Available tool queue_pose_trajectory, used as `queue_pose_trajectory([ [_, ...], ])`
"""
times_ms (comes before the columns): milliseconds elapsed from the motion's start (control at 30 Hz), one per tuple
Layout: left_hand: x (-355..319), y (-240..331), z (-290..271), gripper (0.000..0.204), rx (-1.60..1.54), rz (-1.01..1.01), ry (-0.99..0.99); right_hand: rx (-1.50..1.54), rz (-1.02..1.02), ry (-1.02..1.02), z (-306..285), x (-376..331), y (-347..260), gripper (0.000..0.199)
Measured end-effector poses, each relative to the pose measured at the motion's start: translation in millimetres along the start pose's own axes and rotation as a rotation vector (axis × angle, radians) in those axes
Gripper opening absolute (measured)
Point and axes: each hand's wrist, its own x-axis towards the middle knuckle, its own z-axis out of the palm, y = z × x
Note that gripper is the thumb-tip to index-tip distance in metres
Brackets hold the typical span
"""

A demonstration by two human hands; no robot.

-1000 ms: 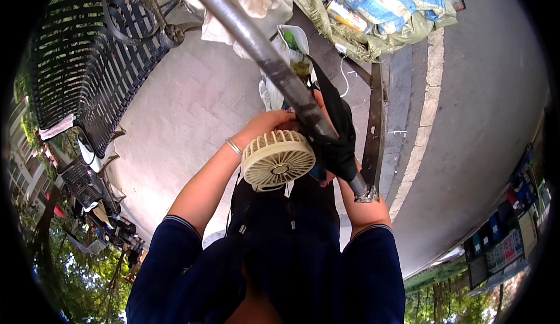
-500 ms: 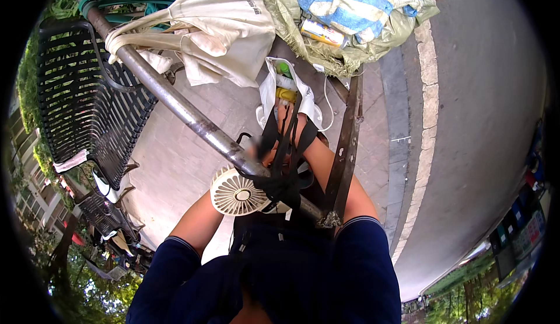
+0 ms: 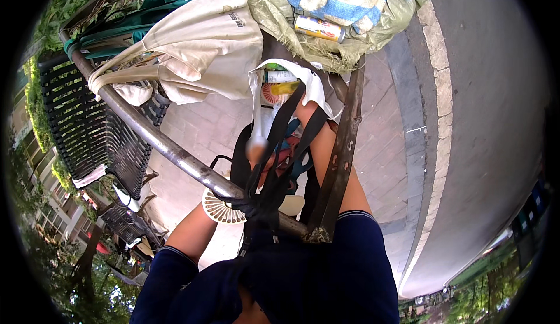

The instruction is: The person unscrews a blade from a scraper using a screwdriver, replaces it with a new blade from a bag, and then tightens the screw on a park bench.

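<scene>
My right hand point(image 3: 306, 109) reaches to the mouth of a white plastic bag point(image 3: 313, 84), its fingers hidden by the bag's rim and a black strap. Inside the bag lie a yellow item point(image 3: 284, 87), a small round orange-and-white grille point(image 3: 270, 94) and a pale cylinder point(image 3: 280, 76). Lower down, my left hand point(image 3: 261, 156) looks closed on a stretched edge of the white bag, though a blurred patch covers the fingertips. Between my arms a black bag point(image 3: 240, 154) with straps hangs from the metal bar; dark blue and reddish cloth shows in its opening.
A metal handlebar point(image 3: 175, 154) crosses before me, with a cream fan point(image 3: 223, 208) tied near it. A cream cloth bag point(image 3: 204, 44) hangs at far left. A woven sack point(image 3: 280, 38) holds a can point(image 3: 319, 28). Black benches point(image 3: 93, 119) stand left; a kerb point(image 3: 437, 61) runs along the right.
The white bag's mouth has opened wider, with one edge drawn down toward my left hand. My right hand has shifted slightly right. The black bag's opening now shows cloth inside.
</scene>
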Motion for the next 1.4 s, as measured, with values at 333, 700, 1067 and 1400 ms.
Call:
queue_pose_trajectory([
  [333, -11.2, -27.5, 31.0, 0.034, -0.004, -0.038, -0.064, -0.005, 0.037, -0.024, 4.1, 0.2, 13.0, 0.035],
  [700, -23.0, -16.8, 31.3, 0.037, -0.026, -0.032, -0.002, -0.013, 0.088, -0.116, 39.2, -2.1, 24.1, 0.036],
  [1067, -22.7, -8.3, 39.3, 0.039, -0.075, -0.003, 0.036, -0.078, 0.224, -0.151, 1.1, -12.5, 25.2, 0.038],
  [1400, -26.6, -10.0, 38.6, 0.040, -0.086, -0.004, 0.058, -0.191, 0.413, -0.218, -13.5, -38.9, 28.5, 0.040],
])
